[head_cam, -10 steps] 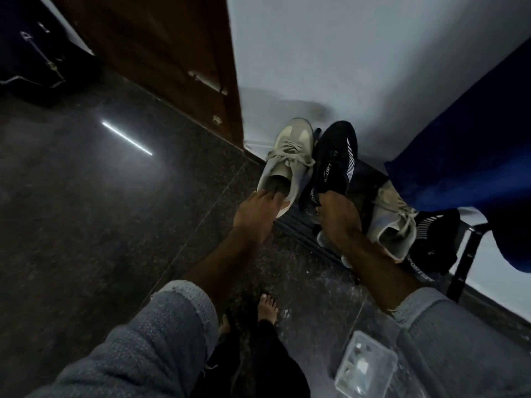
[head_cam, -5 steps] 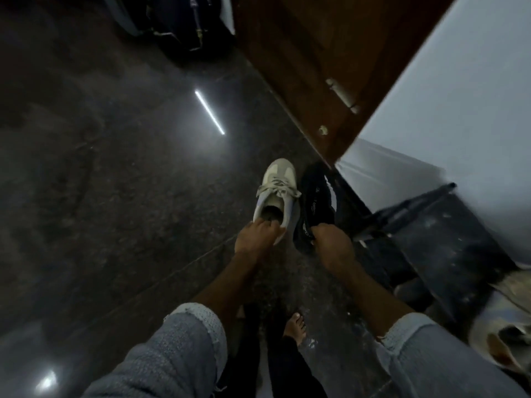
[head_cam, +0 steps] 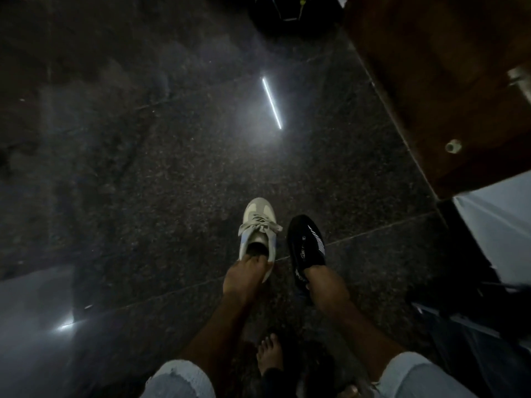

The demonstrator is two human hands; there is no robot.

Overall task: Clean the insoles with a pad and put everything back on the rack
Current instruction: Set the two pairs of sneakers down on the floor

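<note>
A beige lace-up sneaker [head_cam: 258, 225] hangs over the dark floor, toe pointing away from me. My left hand [head_cam: 242, 278] grips it at the heel, fingers hooked into the opening. Beside it on the right is a black slip-on shoe [head_cam: 306, 242] with white stripes, which my right hand [head_cam: 326, 288] holds by its heel. The two shoes are side by side and a little apart. The insoles are hidden inside the shoes. No pad is in view.
Dark polished stone floor [head_cam: 172, 182] fills most of the view, with a bright light reflection. A wooden door [head_cam: 445, 81] stands at the upper right, a white wall [head_cam: 500, 225] below it. The rack's dark edge [head_cam: 465, 305] shows at the right. My bare foot [head_cam: 268, 354] is below.
Both hands have lifted the two shoes off the rack and carried them left, out over the open floor. The rack has slid to the right edge of view.
</note>
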